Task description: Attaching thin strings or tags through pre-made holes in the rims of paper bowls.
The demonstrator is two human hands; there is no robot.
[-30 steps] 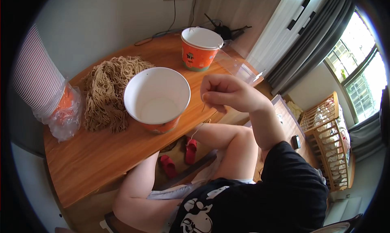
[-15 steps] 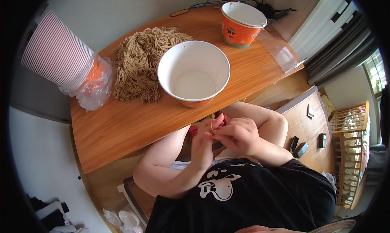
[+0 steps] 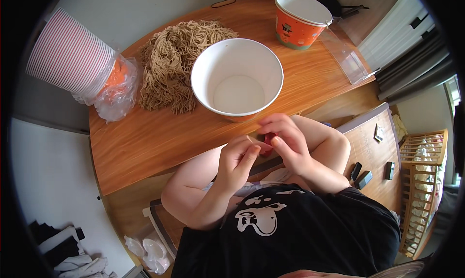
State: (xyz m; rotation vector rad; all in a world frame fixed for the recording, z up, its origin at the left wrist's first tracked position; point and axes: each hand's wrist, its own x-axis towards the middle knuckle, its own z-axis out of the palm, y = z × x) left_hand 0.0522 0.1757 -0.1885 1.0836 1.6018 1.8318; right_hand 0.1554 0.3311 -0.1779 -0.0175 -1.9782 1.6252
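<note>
Both my hands are over my lap, just in front of the table edge, close together. My left hand [image 3: 237, 161] has its fingers curled and the thumb up along them; any thin strand in it is too small to make out. Beside it, my right hand [image 3: 292, 147] has thumb and fingers apart, slightly blurred, with nothing visible between them. Nearest to them on the table stands a large paper bucket [image 3: 237, 77], white inside and seemingly empty. A tangled heap of tan twine [image 3: 177, 65] lies directly left of it.
A stack of nested paper buckets [image 3: 72, 57], partly in clear plastic, leans at the table's left. An orange bucket [image 3: 298, 23] with string at its rim stands far right, near a clear acrylic piece [image 3: 351, 67]. Small dark boxes [image 3: 363, 179] lie on a lower surface at right.
My hands were pressed together with a thin strand at the fingers. Now they are slightly apart, with the right fingers spread. The whole view has shifted a little.
</note>
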